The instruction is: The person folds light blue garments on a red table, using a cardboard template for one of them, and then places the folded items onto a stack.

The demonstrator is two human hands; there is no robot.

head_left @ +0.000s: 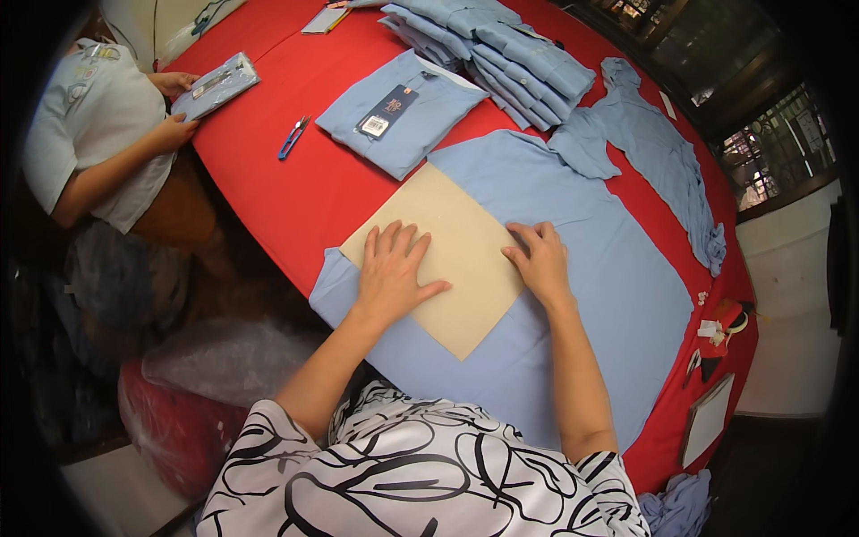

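Note:
A beige cardboard sheet [456, 268] lies aslant on a spread light-blue shirt [599, 259]. My left hand [392, 273] rests flat on the sheet's left part, its fingers spread. At the sheet's right corner is my right hand [541, 264], fingers bent and apart, with the tips at the cardboard's edge and over the blue cloth. Just beyond the sheet sits a folded light-blue shirt [425, 107] with a dark hang tag [386, 112] on it. One sleeve [644, 134] of blue cloth stretches off toward the far right.
A stack of folded blue shirts [501, 54] stands at the back of the red-covered table [259, 188]. Blue thread snips [293, 139] lie at left. Near the right edge are a tape roll [737, 322] and a white pad [707, 421]. Across the left edge, another person holds a bagged shirt [215, 87].

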